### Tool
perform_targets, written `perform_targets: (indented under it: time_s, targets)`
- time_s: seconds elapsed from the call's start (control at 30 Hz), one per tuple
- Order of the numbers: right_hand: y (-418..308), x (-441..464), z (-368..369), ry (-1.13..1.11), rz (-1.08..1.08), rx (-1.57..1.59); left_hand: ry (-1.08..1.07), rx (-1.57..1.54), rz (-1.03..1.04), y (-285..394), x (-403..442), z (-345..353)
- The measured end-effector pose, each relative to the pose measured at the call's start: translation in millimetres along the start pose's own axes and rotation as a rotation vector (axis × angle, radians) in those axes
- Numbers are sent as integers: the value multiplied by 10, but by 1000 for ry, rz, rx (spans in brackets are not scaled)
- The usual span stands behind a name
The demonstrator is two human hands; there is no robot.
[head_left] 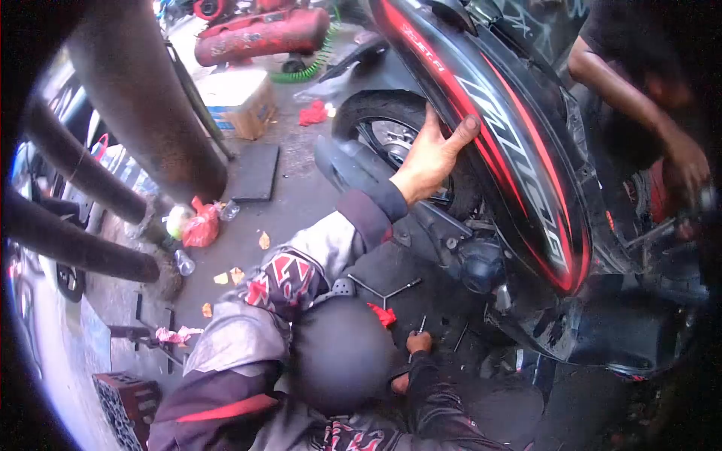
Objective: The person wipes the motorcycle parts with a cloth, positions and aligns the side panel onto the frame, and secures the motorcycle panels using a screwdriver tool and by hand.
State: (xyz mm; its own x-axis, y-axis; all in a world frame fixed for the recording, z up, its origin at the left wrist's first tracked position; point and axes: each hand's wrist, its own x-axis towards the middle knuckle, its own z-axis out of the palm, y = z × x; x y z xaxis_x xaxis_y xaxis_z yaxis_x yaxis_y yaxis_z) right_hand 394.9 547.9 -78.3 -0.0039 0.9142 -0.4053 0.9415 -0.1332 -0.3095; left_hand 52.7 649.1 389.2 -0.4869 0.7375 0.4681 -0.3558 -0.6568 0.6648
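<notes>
While the left hand (432, 161) pinches the edge of a motorcycle side fairing (500, 139), its thumb lies on the glossy face and its other fingers are partly hidden at the rim. Just above this grip, small pale lettering runs along the red border; "JET-FI" can be read at its end. Right of and below the thumb, large slanted letters with white outlines run down the black face; an M seems to be among them, but the whole word cannot be made out for certain.

The fairing is long and curved, black through the middle with bright red bands along both sides, and narrows to a rounded end well below the grip. It lies along the motorcycle's side; whether it is fastened cannot be told. Behind the grip and to its left stands a wheel (380, 100) with a dark tyre.

Well below the grip, the right hand (419, 343) is closed around a slim tool (422, 323), with a three-armed wrench (385, 295) on the ground near it. Above and left of the grip, a cardboard box (237, 101) bears bluish print too small to read. Far to the right, another person's arm (628, 94) reaches downward.
</notes>
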Motion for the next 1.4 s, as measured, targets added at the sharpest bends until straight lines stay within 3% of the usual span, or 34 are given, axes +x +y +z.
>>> perform_targets:
  time_s: [0.1, 0.17, 0.23, 0.3, 0.4, 0.43, 0.5, 0.53, 0.63, 0.7, 0.77, 0.8, 0.83, 0.87, 0.9, 0.97, 1.0, 1.03, 1.2, 1.4]
  targets:
    - [-235, -106, 56, -29, -35, -2, 13, 136, -51, 257, -75, 67]
    - [-674, -298, -156, -97, -62, 32, -19, -17, -160, 303, 34, 40]
    - [-814, -115, 167, -113, -194, 67, 220, -24, -331, 612, 61, 273]
    - [-1122, -212, 140, -83, -290, 99, 328, 1, -179, 535, 347, 187]
    - [-1453, -414, 85, -25, -442, 146, 655, 149, -261, 576, 563, 359]
    - [-1708, -673, -183, -78, -382, 210, 849, 125, -212, 534, 642, 469]
    - [-1938, -675, 57, -128, -306, 374, 947, 89, -93, 527, 574, 530]
    - [-1977, -628, 54, -111, -309, 348, 837, 62, -99, 576, 408, 479]
    - [-2234, -604, -230, 96, -733, 560, 649, 262, -3, 607, -35, 108]
    - [-2584, -1079, -1010, 33, -742, 574, 402, 475, -141, 692, -224, -372]
    - [-2967, -1486, -1771, -5, -687, 593, 181, 643, -142, 759, -248, -816]
    - [-3156, -1603, -2013, 122, -743, 636, 191, 598, -152, 830, -248, -929]
    - [-3251, -1648, -2224, 89, -648, 709, 54, 783, -170, 986, -217, -1005]
    - [-3373, -1646, -2383, 203, -734, 744, -94, 966, -184, 1076, -185, -1066]
    - [-3452, -1734, -2623, 250, -657, 679, -204, 908, -201, 1071, -155, -1099]
    - [-3676, -1797, -2917, 506, -881, 610, -478, 778, -152, 1080, -89, -1062]
    - [-3717, -1773, -3030, 559, -806, 614, -561, 597, -97, 973, -42, -1023]
    - [-3784, -1778, -3132, 625, -873, 616, -606, 472, -113, 902, 9, -984]
    - [-3962, -1826, -3429, 959, -974, 357, -679, -11, -102, 527, 227, -891]
    - [-4354, -1846, -3527, 1061, -1023, 4, -797, -412, -234, 375, 416, -1074]
